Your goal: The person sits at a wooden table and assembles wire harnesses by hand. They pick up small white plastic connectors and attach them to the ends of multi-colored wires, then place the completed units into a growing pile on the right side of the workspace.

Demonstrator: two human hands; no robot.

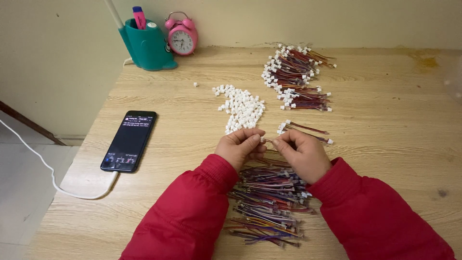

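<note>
Grip, left hand: fingers pinched on a small white connector housing, thumb and forefinger closed on it, its open end turned toward the other hand.
Grip, right hand: fingertips clenched on the end of a short wire lead, holding it level with the housing; the two hands meet tip to tip just above the table, likely so the small parts stay steady and in plain sight.
Location of held parts: between the two hands, just in front of the loose housings, touching or all but touching each other; whether the wire is seated in the housing is too small to tell.
Bare leads: a mixed-colour bundle lies under and between the wrists, nearest the body, within easy reach of the right hand.
Loose housings: a white heap just beyond the left fingertips, one stray piece farther off.
Leads with housings: a pair beside the right hand; a larger pile farther back, apart from the bare stock, seemingly to keep them sorted.
Sleeves: red, both forearms resting on the table.
Periphery: phone on a white cable at left, screen lit; teal pen holder and pink alarm clock against the wall.
</note>
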